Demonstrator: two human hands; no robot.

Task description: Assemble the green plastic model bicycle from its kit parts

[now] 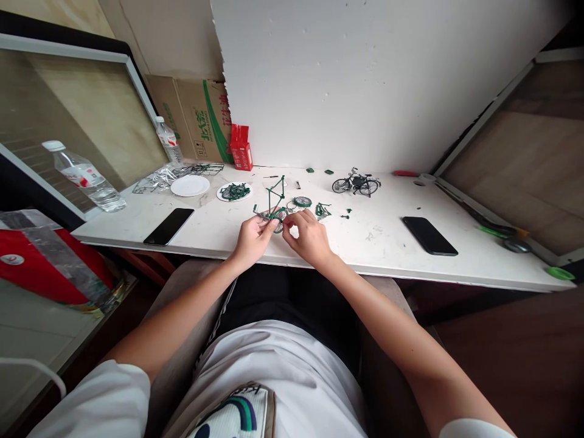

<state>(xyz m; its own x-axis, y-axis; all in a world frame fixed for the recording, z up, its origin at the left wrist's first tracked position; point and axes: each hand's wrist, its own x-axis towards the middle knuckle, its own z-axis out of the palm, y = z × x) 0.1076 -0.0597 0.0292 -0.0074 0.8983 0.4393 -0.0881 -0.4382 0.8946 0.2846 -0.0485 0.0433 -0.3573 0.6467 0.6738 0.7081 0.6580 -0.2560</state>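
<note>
Just above the table's front edge, my left hand (253, 238) is closed on a green model bicycle frame (276, 194), which stands up on end with a spoked wheel at its lower part. My right hand (306, 234) pinches close to that wheel, fingers bent; whether a small part sits between the fingertips I cannot make out. Beyond my right hand lie a loose spoked wheel (302, 201) and a green part with thin bars (323, 210). Tiny green pieces (347, 214) rest farther right.
A finished-looking black model bicycle (356, 182) stands at the back. Green parts fill a white plate (219, 193); another white plate (190, 185) is beside it. Phones lie left (168, 226) and right (429, 235). Water bottles (86, 176), a red box (241, 148) and a carton (196, 118) stand left.
</note>
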